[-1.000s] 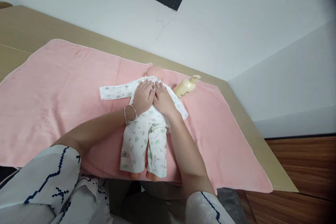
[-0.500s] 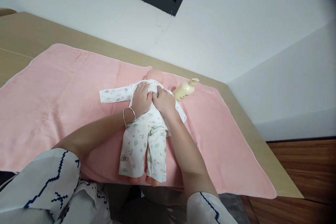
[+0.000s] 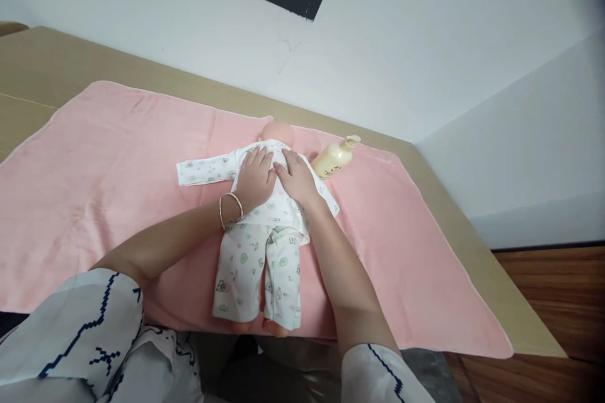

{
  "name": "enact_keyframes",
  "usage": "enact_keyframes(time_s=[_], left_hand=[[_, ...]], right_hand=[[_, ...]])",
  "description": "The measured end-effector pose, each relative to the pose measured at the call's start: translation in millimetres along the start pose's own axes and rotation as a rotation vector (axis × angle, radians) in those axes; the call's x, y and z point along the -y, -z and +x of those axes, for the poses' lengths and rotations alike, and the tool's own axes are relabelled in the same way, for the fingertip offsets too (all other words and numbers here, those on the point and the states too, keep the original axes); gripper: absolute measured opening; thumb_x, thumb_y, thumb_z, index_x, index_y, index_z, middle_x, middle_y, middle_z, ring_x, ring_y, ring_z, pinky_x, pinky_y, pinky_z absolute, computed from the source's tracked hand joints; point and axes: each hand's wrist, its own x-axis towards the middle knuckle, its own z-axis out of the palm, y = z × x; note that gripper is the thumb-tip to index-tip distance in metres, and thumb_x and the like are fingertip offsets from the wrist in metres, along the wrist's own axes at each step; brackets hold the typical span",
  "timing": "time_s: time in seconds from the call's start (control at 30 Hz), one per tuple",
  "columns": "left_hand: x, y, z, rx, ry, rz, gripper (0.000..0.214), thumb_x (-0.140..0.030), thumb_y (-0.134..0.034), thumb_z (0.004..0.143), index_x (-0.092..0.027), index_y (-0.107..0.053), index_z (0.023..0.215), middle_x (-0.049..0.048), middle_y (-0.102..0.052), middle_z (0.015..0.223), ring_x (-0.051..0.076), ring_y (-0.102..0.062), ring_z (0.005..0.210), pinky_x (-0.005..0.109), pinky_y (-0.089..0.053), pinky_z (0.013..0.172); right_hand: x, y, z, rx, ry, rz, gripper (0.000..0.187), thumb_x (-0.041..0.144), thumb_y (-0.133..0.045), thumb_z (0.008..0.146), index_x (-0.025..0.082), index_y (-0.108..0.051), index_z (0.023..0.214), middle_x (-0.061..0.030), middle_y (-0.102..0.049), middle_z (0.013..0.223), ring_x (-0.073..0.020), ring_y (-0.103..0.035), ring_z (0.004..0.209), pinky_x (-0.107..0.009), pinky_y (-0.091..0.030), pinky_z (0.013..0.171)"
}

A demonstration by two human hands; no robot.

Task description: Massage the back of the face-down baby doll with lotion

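Note:
A baby doll (image 3: 259, 245) in white printed pyjamas lies face down on a pink towel (image 3: 118, 164), head towards the wall. My left hand (image 3: 255, 177), with a silver bangle on the wrist, lies flat on the doll's upper back with the fingers stretched out. Beside it my right hand (image 3: 297, 177) rests flat on the same back, fingers extended, touching the left hand. Neither hand holds anything. The doll's bald head (image 3: 278, 133) shows just beyond my fingertips.
A cream pump bottle (image 3: 334, 158) lies on its side on the towel just right of the doll's shoulder. The towel covers a beige table (image 3: 57, 63) against a white wall. Wooden floor (image 3: 558, 289) shows at the right.
Both hands slid slightly up the doll's back towards the head and stay flat on it. The camera shifted a little.

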Motion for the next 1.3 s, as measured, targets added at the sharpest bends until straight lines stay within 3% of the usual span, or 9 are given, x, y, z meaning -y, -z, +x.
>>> enact_keyframes(time_s=[0.23,0.33,0.57,0.7,0.87,0.97,1.03,1.13,1.3], left_hand=[[18.4,1.7,23.0,0.008,0.081,-0.020,0.044,-0.023,-0.045,0.088,-0.011,-0.060,0.128,0.0177,-0.061,0.140,0.032,-0.051,0.137,0.052,-0.033,0.122],[20.2,3.8,27.3,0.034,0.075,0.021,0.046,-0.023,-0.042,0.089,-0.006,-0.059,0.128,0.0212,-0.061,0.139,0.033,-0.052,0.136,0.052,-0.034,0.122],[-9.0,13.3,7.7,0.031,-0.023,0.166,0.042,-0.023,-0.038,0.095,-0.007,-0.059,0.127,0.0238,-0.062,0.135,0.037,-0.054,0.133,0.058,-0.037,0.115],[-17.7,19.6,2.4,0.079,-0.067,0.202,0.043,-0.022,-0.040,0.094,-0.004,-0.058,0.128,0.0269,-0.061,0.135,0.038,-0.054,0.132,0.057,-0.041,0.112],[4.5,21.5,20.8,0.097,-0.021,0.148,0.038,-0.022,-0.040,0.094,-0.006,-0.064,0.118,0.0223,-0.066,0.124,0.034,-0.057,0.126,0.052,-0.041,0.114],[21.9,22.0,33.4,0.128,0.001,0.070,0.039,-0.022,-0.042,0.092,-0.008,-0.064,0.120,0.0191,-0.065,0.129,0.032,-0.056,0.127,0.049,-0.041,0.116],[24.9,21.9,35.4,0.123,0.020,0.069,0.041,-0.021,-0.041,0.091,-0.007,-0.064,0.122,0.0195,-0.062,0.134,0.032,-0.054,0.131,0.049,-0.039,0.118],[12.2,20.9,25.9,0.115,-0.016,0.151,0.044,-0.019,-0.039,0.093,-0.003,-0.060,0.128,0.0234,-0.060,0.136,0.034,-0.052,0.134,0.052,-0.037,0.119],[-20.9,19.6,0.8,0.118,-0.086,0.268,0.049,-0.019,-0.040,0.094,0.002,-0.053,0.136,0.0300,-0.054,0.142,0.040,-0.048,0.138,0.056,-0.038,0.115]], right_hand=[[39.5,-4.1,-23.3,-0.036,-0.085,-0.156,0.057,0.032,-0.032,0.102,0.001,-0.042,0.149,-0.0273,-0.042,0.154,-0.0377,-0.035,0.149,-0.054,-0.027,0.123],[47.9,-3.3,-29.4,-0.020,-0.048,-0.143,0.056,0.028,-0.037,0.099,0.004,-0.044,0.149,-0.0247,-0.040,0.157,-0.0384,-0.031,0.151,-0.056,-0.025,0.123],[0.6,9.9,-6.8,0.148,0.014,0.145,0.063,0.030,-0.048,0.091,0.019,-0.042,0.153,-0.0080,-0.027,0.166,-0.0282,-0.018,0.157,-0.053,-0.018,0.128],[-14.0,10.2,-1.0,0.132,0.004,0.262,0.054,0.035,-0.044,0.096,0.024,-0.048,0.149,-0.0044,-0.036,0.163,-0.0216,-0.026,0.155,-0.046,-0.025,0.127],[25.4,-3.7,-20.7,-0.024,-0.079,-0.018,0.054,0.029,-0.034,0.101,0.011,-0.043,0.151,-0.0170,-0.035,0.162,-0.0323,-0.026,0.154,-0.054,-0.023,0.125],[53.0,-8.7,-37.1,-0.051,-0.067,-0.127,0.054,0.030,-0.038,0.100,0.014,-0.045,0.150,-0.0161,-0.038,0.160,-0.0382,-0.028,0.152,-0.058,-0.025,0.123],[58.3,-6.7,-41.1,-0.046,-0.055,-0.131,0.052,0.030,-0.040,0.099,0.018,-0.048,0.149,-0.0137,-0.041,0.159,-0.0391,-0.030,0.151,-0.059,-0.027,0.122],[42.4,1.7,-32.4,-0.004,-0.075,-0.049,0.051,0.032,-0.033,0.101,0.018,-0.049,0.148,-0.0128,-0.042,0.159,-0.0362,-0.032,0.151,-0.056,-0.028,0.123],[1.5,9.1,-8.3,0.092,-0.068,0.072,0.065,0.047,-0.033,0.102,0.011,-0.033,0.156,-0.0150,-0.028,0.165,-0.0324,-0.020,0.156,-0.052,-0.020,0.127]])
